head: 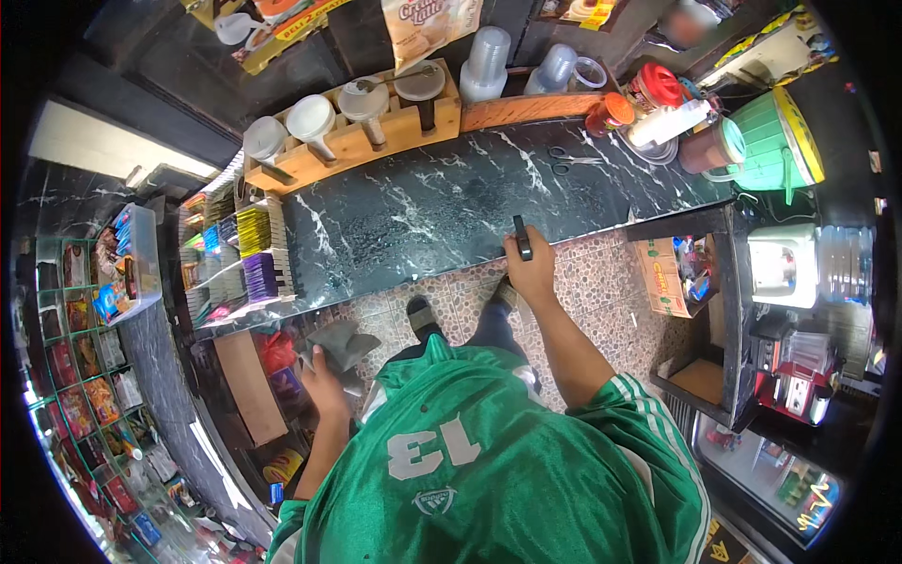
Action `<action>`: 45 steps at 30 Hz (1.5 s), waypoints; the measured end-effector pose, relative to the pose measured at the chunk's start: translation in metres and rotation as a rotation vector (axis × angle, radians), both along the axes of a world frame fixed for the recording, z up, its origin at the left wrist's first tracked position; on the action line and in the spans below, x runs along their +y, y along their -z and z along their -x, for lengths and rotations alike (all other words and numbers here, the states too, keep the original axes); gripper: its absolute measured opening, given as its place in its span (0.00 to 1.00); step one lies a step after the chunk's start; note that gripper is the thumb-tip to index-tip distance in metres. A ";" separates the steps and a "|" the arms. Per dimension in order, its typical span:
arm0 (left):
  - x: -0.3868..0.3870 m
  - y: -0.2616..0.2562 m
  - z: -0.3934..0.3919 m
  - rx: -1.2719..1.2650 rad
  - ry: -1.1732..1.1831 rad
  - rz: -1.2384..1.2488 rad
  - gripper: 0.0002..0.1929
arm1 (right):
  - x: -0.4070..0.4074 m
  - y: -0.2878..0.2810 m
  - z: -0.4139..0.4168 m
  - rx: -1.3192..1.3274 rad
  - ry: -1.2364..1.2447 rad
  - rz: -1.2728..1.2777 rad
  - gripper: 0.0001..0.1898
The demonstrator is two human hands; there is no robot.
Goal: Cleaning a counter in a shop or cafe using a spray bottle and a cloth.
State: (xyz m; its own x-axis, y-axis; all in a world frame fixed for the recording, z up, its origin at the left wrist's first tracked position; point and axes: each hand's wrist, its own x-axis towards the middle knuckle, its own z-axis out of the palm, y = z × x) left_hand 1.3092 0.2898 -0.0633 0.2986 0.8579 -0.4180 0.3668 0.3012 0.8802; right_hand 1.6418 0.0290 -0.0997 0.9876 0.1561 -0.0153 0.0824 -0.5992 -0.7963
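Observation:
My right hand (533, 264) is closed around a small black object (522, 238), perhaps a handle, at the front edge of the black marble-patterned counter (423, 204). The rest of that object is hidden by the fingers. Low on the left, beside the counter, my left hand (324, 384) holds a grey cloth (342, 349) that hangs over the floor. Drops of moisture speckle the counter's surface. A pair of scissors (574, 161) lies on the counter toward the back right.
A wooden rack (366, 151) of lidded containers lines the back, near stacked plastic cups (486, 60). Sachets (254, 233) fill a holder at left. A red-lidded jar (609, 113), a brown pitcher (708, 148) and a green bucket (768, 141) stand at right.

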 end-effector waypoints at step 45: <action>0.000 0.019 0.036 0.062 -0.195 -0.076 0.26 | 0.072 -0.044 0.071 0.236 -0.749 -0.047 0.22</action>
State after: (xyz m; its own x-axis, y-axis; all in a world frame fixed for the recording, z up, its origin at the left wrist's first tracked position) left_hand 1.2732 0.2901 -0.0820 0.0995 0.9267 -0.3625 0.3622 0.3056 0.8806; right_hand 1.5706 0.1013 -0.0559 0.5906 0.7846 -0.1886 0.2766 -0.4164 -0.8661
